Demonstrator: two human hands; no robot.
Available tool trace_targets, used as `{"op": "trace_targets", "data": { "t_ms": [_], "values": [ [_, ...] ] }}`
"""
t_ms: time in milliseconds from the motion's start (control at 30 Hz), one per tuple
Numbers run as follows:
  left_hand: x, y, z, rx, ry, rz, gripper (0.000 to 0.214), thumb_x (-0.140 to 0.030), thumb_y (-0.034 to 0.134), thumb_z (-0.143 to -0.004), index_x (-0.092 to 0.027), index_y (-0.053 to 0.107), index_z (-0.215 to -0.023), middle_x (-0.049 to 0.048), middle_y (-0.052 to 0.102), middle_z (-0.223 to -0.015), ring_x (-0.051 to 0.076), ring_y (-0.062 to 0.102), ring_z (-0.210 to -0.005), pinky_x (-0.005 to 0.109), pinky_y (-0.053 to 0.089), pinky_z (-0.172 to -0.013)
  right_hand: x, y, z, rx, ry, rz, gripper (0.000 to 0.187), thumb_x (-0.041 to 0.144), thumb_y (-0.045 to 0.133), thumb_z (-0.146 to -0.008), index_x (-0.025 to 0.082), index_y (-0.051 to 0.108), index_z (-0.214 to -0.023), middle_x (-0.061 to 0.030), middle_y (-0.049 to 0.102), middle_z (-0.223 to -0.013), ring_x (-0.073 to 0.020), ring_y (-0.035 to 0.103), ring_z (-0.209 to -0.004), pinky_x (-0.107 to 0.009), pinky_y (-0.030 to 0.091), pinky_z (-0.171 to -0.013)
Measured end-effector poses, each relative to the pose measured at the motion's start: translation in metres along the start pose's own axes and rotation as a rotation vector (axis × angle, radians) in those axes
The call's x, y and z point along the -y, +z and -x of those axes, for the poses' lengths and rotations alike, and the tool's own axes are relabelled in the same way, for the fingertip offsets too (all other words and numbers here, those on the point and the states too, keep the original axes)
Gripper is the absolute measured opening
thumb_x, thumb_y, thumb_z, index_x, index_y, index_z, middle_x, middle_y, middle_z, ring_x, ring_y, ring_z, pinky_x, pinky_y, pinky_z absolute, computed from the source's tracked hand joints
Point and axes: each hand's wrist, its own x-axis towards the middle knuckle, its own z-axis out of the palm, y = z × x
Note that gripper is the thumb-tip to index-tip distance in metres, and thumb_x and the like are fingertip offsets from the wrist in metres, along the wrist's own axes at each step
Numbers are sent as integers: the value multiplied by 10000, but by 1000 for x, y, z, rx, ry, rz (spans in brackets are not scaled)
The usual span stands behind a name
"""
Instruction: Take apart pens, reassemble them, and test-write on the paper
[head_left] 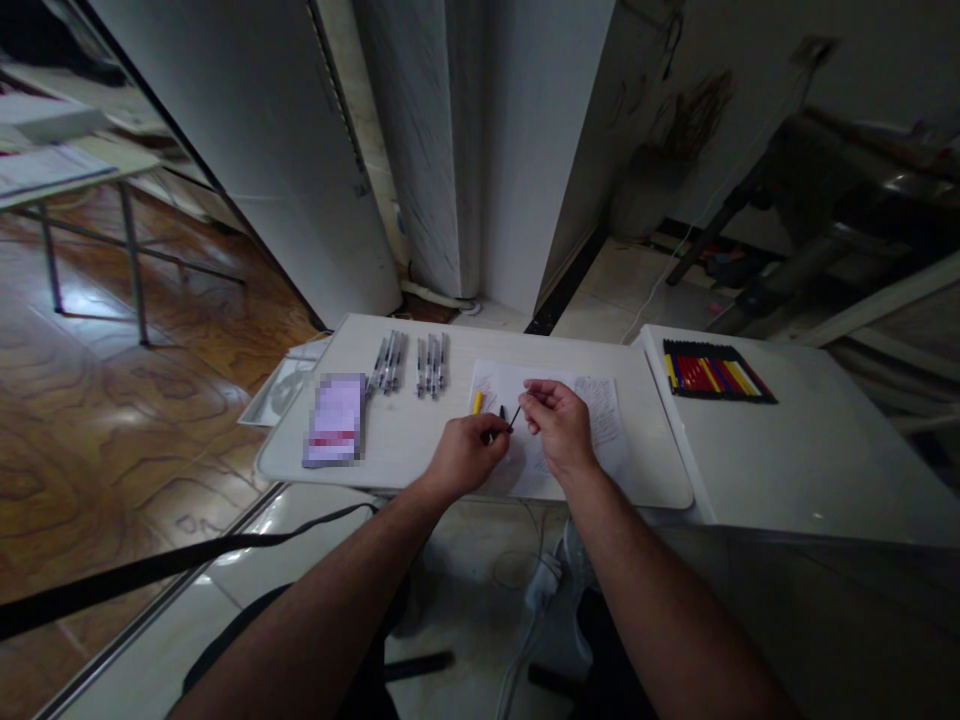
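Head camera view: Over a white, handwritten paper sheet (602, 412), the left hand (471, 455) and right hand (561, 425) pinch a slender black stick (515, 417) between them, both grips closed on it. A short yellow cylinder (478, 402) lies by the sheet's left edge. The step in hand appears to be fine two-handed handling; the next move seems to call for a steady, well-aligned hold.

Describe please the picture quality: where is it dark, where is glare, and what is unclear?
In the head view: upper right dim; glare on the brown floor, left; coarse pixel blocks over the purple item; writing on the paper too small to read.
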Motion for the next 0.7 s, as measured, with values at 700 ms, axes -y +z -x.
{"op": "trace_targets", "data": {
  "t_ms": [700],
  "values": [
    [0, -16, -8, -161, -235, -123, 200, -285, 601, -765, -170, 743, -844, 43, 724, -729, 157, 646, -653, 249, 455, -638, -37, -18, -14, -65, 29, 769, 172, 243, 629, -621, 187, 660, -781, -22, 686, -704, -177, 639, -653, -271, 467, -599]
  ]
}}
